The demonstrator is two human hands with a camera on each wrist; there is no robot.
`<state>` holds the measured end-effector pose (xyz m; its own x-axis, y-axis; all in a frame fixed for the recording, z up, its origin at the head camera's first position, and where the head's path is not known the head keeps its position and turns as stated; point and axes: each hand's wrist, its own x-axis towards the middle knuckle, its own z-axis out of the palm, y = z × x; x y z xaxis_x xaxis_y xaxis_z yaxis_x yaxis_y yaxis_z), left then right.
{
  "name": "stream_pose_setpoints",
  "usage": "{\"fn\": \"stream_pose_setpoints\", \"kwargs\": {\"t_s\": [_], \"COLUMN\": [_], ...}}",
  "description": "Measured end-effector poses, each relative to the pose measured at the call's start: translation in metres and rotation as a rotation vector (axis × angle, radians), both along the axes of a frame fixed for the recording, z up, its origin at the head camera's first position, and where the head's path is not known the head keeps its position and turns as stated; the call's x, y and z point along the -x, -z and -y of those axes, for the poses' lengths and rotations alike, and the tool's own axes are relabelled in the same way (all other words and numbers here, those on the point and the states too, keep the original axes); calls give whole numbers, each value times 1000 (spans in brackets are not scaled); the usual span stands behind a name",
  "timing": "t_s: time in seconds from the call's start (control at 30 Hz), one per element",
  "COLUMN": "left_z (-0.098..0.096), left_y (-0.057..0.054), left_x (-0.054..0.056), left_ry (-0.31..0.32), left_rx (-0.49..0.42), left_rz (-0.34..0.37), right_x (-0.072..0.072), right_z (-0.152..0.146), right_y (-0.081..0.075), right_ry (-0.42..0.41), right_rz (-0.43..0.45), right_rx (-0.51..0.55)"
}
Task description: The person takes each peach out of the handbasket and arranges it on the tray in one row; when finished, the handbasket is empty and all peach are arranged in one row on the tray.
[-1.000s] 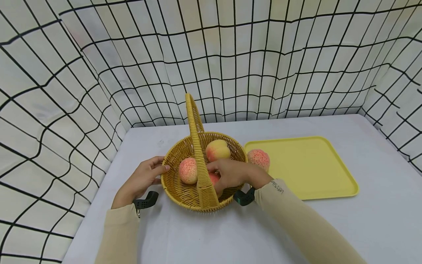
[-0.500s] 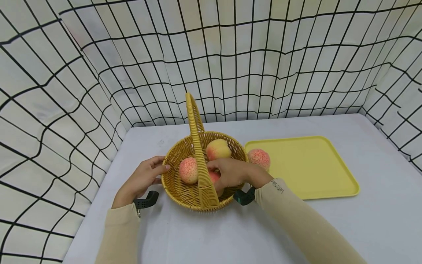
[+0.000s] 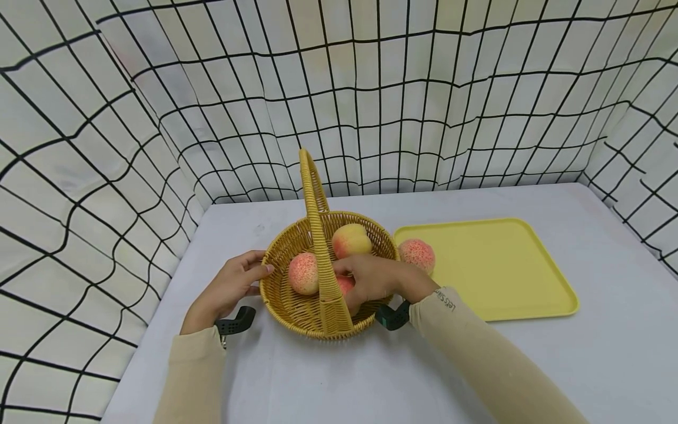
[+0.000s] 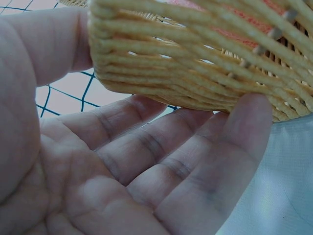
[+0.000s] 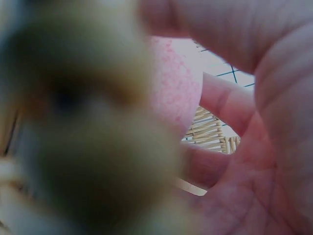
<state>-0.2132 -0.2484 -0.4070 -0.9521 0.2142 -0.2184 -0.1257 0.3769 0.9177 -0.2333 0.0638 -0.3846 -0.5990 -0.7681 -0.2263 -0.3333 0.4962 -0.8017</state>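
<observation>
We observe the left hand [image 3: 233, 280] at the left side of a round, golden-brown woven basket [image 3: 299, 318]; its grip is clamped on the wall, thumb at the rim and fingers against the outside. The right hand [image 3: 373, 275] reaches inside, right of the tall arched woven handle [image 3: 314, 227]; its grip is clamped round a speckled pink, round peach [image 3: 345, 285], partly hidden by the handle and fingers. We count two more within: a speckled pink-and-cream round peach [image 3: 303, 274] left of the handle and a smooth yellow-and-red round peach [image 3: 352, 240] beyond the right hand. A speckled pinkish-red round peach [image 3: 417, 255] sits at the left end of a flat yellow rectangular tray [image 3: 498, 271]. Basket and tray stand on a white bench [image 3: 328, 383].
</observation>
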Motion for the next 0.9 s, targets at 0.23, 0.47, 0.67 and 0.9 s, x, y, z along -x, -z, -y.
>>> {"fn": "stream_pose_setpoints", "kwargs": {"t_s": [0.23,0.47,0.67,0.9], "left_z": [0,0,-1,0], "left_y": [-1,0,0,1], "left_x": [1,0,-1,-1], "left_ry": [-2,2,5,2], "left_rx": [-2,-16,-16,-19], "left_rz": [-1,2,3,2], "right_x": [-1,-4,-7,-8], "right_z": [1,-1,-9,-24], "right_y": [-1,0,-3,-7], "right_ry": [1,40,115,183], "right_rz": [-82,-137,-173,-198], "right_rx": [-8,-1,40,94]}}
